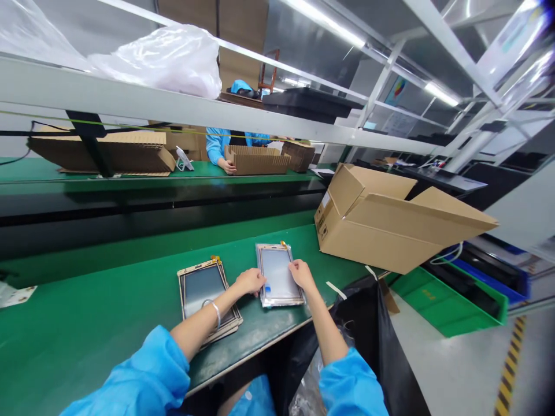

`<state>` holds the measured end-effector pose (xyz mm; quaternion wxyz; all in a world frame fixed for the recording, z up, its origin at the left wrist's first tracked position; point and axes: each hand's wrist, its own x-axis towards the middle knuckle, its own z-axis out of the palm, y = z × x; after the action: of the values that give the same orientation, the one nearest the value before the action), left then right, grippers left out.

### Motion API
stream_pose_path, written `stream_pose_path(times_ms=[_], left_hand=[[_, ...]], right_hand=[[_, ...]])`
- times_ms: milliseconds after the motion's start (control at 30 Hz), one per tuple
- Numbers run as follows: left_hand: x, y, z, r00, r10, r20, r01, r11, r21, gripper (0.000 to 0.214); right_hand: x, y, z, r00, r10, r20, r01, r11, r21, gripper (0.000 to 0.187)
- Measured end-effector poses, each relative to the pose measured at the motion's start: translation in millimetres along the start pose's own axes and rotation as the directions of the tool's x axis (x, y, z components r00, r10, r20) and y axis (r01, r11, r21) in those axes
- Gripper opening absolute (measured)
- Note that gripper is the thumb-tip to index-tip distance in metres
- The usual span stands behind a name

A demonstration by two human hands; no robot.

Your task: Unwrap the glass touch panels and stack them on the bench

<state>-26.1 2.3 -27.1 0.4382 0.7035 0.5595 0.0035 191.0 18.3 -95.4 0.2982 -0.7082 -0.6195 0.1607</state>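
A stack of flat touchscreen panels point(281, 271) lies on the green bench, with clear film showing around its edges, a blue tab low on its left and an orange flex tail at the top. My left hand point(251, 282) is closed at the stack's left edge, its fingertips partly hidden. At the right edge, the fingers of my right hand point(300, 273) pinch the upper panel's border. Beneath my left forearm sits a second, uneven stack of framed panels point(202, 289), also with an orange flex tail on top.
To the right stands an open cardboard box point(368, 231). A black bag point(368, 323) hangs below the bench edge, near a green crate point(451, 300) on the floor. Across the bench, a co-worker's hand point(228, 166) touches a divided carton point(258, 162). A shelf rail point(260, 118) crosses above.
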Motion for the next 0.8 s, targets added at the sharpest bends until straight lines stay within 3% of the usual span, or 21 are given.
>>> stream_pose_path(times_ms=[133,267,433,633,800], left_hand=[[-18.7,-18.8,-2.9,0.993,-0.018,0.119,0.017,1.0,0.009,0.029],[-27.9,-28.0,-4.3,0.988,-0.052,0.144,0.047,0.998,0.035,0.028],[-27.6,-26.0,-2.1,0.994,-0.047,0.098,0.045,0.999,0.024,0.029],[-28.0,-27.3,-1.9,1.0,-0.029,0.002,0.029,0.998,-0.052,0.029],[-24.2,-34.5,-4.0,0.99,0.002,-0.142,-0.035,0.973,-0.23,0.03]], right_hand=[[-22.9,-3.4,12.0,0.997,-0.047,0.056,0.048,0.998,-0.032,0.024],[-9.9,-9.2,15.2,0.996,-0.016,0.089,0.021,0.998,-0.06,0.023],[21.8,-26.7,15.7,0.997,-0.026,0.074,0.031,0.997,-0.073,0.024],[13.3,-41.4,5.0,0.987,-0.153,-0.053,0.15,0.988,-0.047,0.018],[13.8,-41.2,-8.9,0.977,-0.143,-0.157,0.154,0.986,0.063,0.023]])
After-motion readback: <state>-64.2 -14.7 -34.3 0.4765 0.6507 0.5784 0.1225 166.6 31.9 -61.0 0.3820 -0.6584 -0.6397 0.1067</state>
